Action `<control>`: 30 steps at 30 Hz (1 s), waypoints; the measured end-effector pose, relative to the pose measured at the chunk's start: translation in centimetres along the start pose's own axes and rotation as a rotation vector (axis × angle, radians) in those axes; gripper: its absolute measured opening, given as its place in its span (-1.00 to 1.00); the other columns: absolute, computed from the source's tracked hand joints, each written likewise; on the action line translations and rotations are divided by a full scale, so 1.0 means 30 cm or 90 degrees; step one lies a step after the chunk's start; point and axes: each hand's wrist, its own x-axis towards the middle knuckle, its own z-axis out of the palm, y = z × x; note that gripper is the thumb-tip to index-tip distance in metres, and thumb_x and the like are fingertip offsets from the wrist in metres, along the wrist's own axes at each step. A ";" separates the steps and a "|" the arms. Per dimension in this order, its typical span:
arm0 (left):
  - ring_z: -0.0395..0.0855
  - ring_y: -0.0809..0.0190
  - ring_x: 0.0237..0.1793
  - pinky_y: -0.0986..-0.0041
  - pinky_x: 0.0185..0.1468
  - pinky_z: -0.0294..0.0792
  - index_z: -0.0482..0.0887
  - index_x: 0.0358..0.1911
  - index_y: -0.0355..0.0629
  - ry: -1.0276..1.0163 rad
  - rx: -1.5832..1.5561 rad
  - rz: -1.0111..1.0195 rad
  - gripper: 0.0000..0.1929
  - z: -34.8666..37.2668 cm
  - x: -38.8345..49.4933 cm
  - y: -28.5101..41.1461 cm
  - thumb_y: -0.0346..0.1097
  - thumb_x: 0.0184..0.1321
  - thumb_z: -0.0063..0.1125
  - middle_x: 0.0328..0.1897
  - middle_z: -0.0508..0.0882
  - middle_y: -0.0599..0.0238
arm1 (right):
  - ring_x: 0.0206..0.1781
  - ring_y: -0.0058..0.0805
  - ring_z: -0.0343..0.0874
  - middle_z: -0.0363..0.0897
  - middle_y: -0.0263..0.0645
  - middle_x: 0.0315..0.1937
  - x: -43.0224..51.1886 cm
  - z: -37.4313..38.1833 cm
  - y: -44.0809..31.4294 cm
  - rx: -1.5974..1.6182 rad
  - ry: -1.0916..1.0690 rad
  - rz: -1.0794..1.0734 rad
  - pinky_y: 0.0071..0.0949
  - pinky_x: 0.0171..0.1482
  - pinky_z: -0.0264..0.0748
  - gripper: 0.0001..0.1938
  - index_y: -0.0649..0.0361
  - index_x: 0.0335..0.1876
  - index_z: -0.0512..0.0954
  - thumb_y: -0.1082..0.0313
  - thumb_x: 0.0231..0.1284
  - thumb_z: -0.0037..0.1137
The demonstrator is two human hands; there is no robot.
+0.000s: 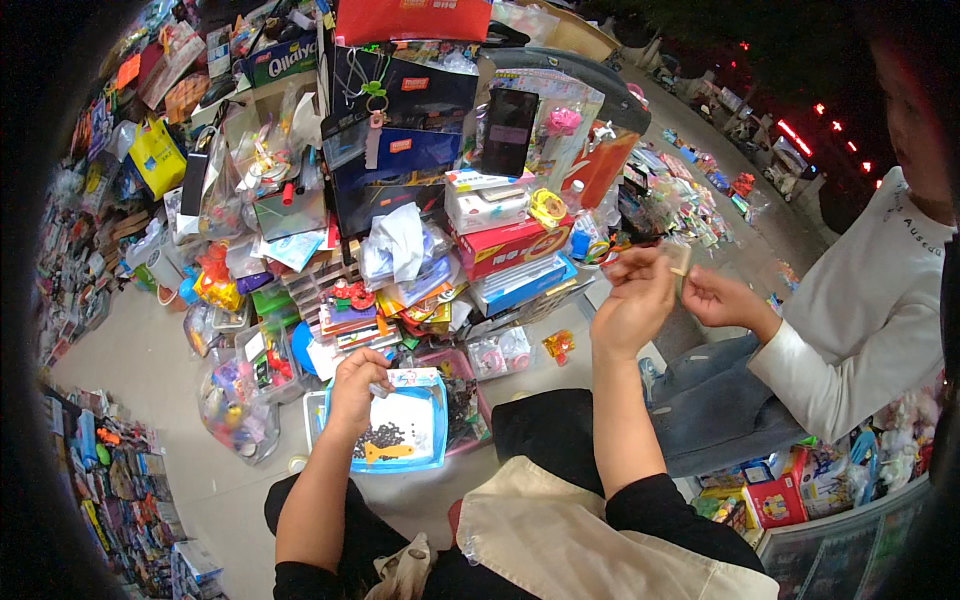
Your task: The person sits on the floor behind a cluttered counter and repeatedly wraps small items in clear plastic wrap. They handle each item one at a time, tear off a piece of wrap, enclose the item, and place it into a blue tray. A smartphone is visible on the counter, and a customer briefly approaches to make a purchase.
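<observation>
My left hand [356, 397] hovers over a blue-rimmed tray [442, 420], thumb and fingers pinched around a small translucent piece [381, 390] that is too small to identify. Inside the tray, dark beads [382, 435] lie heaped around a yellow scoop [388, 451] on the white bottom. To the right, my right hand [634, 300] is raised with its fingertips on a small, flat, yellowish translucent packet [677, 258]. Another person's hand [720, 300] reaches to the packet's lower edge from the right.
Piled goods and boxes rise ahead, including a red box [510, 247] and a propped phone [510, 133]. Beside the tray are a bin of bagged items [469, 412] and clear bags [244, 409]. The other person in a white top [862, 315] is close on my right.
</observation>
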 end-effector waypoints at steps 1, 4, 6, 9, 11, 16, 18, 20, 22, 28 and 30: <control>0.50 0.40 -0.58 0.53 -0.43 0.42 0.57 -0.35 -0.24 -0.001 0.013 0.000 -0.91 0.010 -0.005 0.001 -0.47 0.07 0.00 -0.55 0.54 0.36 | -0.50 -0.61 0.42 0.53 -0.29 -0.51 -0.033 -0.005 0.016 -0.052 -0.075 0.014 -0.60 -0.39 0.38 -0.64 0.22 -0.40 0.50 0.13 0.43 -0.19; 0.47 0.45 -0.60 0.58 -0.51 0.38 0.62 -0.22 -0.27 -0.034 0.037 -0.018 -0.85 0.042 -0.022 0.004 -0.34 0.26 0.09 -0.55 0.53 0.37 | -0.51 -0.62 0.47 0.55 -0.34 -0.53 -0.158 -0.008 0.080 -0.206 -0.390 0.171 -0.58 -0.40 0.41 -0.65 0.20 -0.45 0.52 0.17 0.42 -0.14; 0.45 0.45 -0.60 0.58 -0.52 0.37 0.63 -0.18 -0.28 -0.059 0.018 -0.029 -0.81 0.063 -0.035 0.002 -0.32 0.26 0.11 -0.55 0.53 0.39 | -0.54 -0.59 0.47 0.56 -0.28 -0.56 -0.268 0.003 0.137 -0.410 -0.596 0.319 -0.48 -0.44 0.39 -0.69 0.28 -0.31 0.55 0.17 0.37 -0.08; 0.41 0.47 -0.60 0.59 -0.50 0.35 0.64 -0.12 -0.29 -0.063 0.024 -0.039 -0.77 0.082 -0.042 -0.009 -0.29 0.27 0.13 -0.48 0.58 0.38 | -0.50 -0.27 0.55 0.53 -0.12 -0.58 -0.410 0.017 0.201 -0.352 -0.781 0.261 -0.33 -0.39 0.42 -0.71 0.27 -0.30 0.52 0.20 0.35 -0.12; 0.41 0.48 -0.59 0.60 -0.48 0.35 0.65 -0.14 -0.28 -0.064 0.049 -0.029 -0.79 0.079 -0.036 -0.019 -0.30 0.26 0.14 -0.44 0.61 0.37 | -0.49 -0.18 0.55 0.55 -0.08 -0.55 -0.458 0.025 0.233 -0.374 -0.852 0.324 -0.32 -0.38 0.43 -0.71 0.28 -0.34 0.50 0.22 0.35 -0.14; 0.53 0.40 -0.46 0.53 -0.33 0.40 0.66 -0.23 -0.27 -0.056 0.244 -0.003 -0.82 0.030 0.012 -0.045 -0.30 0.28 0.08 -0.38 0.67 0.32 | -0.52 -0.39 0.54 0.56 -0.18 -0.55 -0.469 0.022 0.315 -0.394 -0.787 0.265 -0.41 -0.42 0.42 -0.80 0.24 -0.31 0.50 0.25 0.28 0.02; 0.58 0.32 -0.41 0.45 -0.28 0.41 0.65 -0.22 -0.27 -0.098 0.390 0.093 -0.82 0.022 0.027 -0.060 -0.32 0.25 0.08 -0.42 0.66 0.27 | -0.50 -0.59 0.51 0.55 -0.27 -0.53 -0.462 0.013 0.365 -0.288 -0.730 0.323 -0.50 -0.44 0.39 -0.82 0.25 -0.24 0.51 0.29 0.23 0.13; 0.63 0.00 -0.30 0.27 -0.19 0.42 0.63 -0.23 -0.26 -0.094 0.537 0.184 -0.80 0.020 0.029 -0.070 -0.29 0.21 0.06 -0.37 0.65 0.05 | -0.44 -0.66 0.49 0.54 -0.31 -0.47 -0.460 0.004 0.418 -0.281 -0.774 0.333 -0.57 -0.39 0.42 -0.82 0.28 -0.21 0.52 0.31 0.24 0.12; 0.61 -0.08 -0.30 0.22 -0.20 0.41 0.62 -0.28 -0.27 -0.060 0.610 0.196 -0.81 0.026 0.024 -0.070 -0.28 0.21 0.03 -0.36 0.64 -0.01 | -0.40 -0.68 0.50 0.56 -0.33 -0.45 -0.474 -0.006 0.452 -0.264 -0.804 0.396 -0.61 -0.34 0.44 -0.83 0.28 -0.21 0.53 0.33 0.23 0.14; 0.60 -0.07 -0.39 0.18 -0.31 0.39 0.59 -0.36 -0.28 -0.015 0.539 0.143 -0.81 0.039 0.033 -0.036 -0.27 0.22 0.03 -0.49 0.61 0.01 | -0.33 -0.73 0.52 0.59 -0.39 -0.37 -0.475 -0.001 0.479 -0.231 -0.755 0.560 -0.66 -0.28 0.45 -0.87 0.24 -0.19 0.53 0.42 0.21 0.19; 0.60 -0.05 -0.41 0.21 -0.31 0.39 0.59 -0.37 -0.27 -0.017 0.568 0.166 -0.80 0.039 0.037 -0.034 -0.27 0.22 0.03 -0.49 0.61 0.03 | -0.33 -0.72 0.52 0.59 -0.38 -0.38 -0.473 0.010 0.471 -0.214 -0.762 0.547 -0.65 -0.29 0.45 -0.88 0.24 -0.22 0.53 0.42 0.20 0.19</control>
